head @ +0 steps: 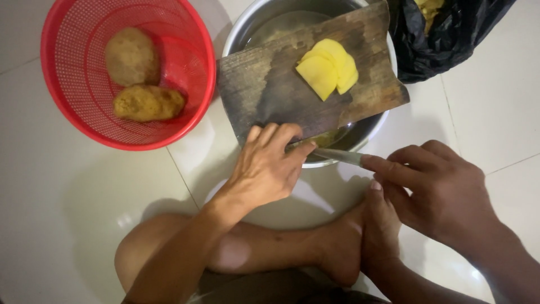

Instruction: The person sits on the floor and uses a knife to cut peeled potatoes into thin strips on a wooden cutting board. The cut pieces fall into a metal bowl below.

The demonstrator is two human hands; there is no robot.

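Observation:
A dark wooden cutting board (270, 90) lies across a steel bowl (247, 28) and carries a small stack of yellow potato slices (328, 68). My left hand (267, 166) rests at the board's near edge, fingers curled over something I cannot make out at the bowl's rim. My right hand (439, 188) grips a knife (340, 155); the index finger lies along the blade, which points left toward my left fingertips.
A red mesh basket (67, 107) at the upper left holds two unpeeled brown potatoes (147, 102). A black plastic bag (450, 34) with yellow peels sits at the upper right. My bare leg and foot (337, 247) lie on the white tiled floor below the bowl.

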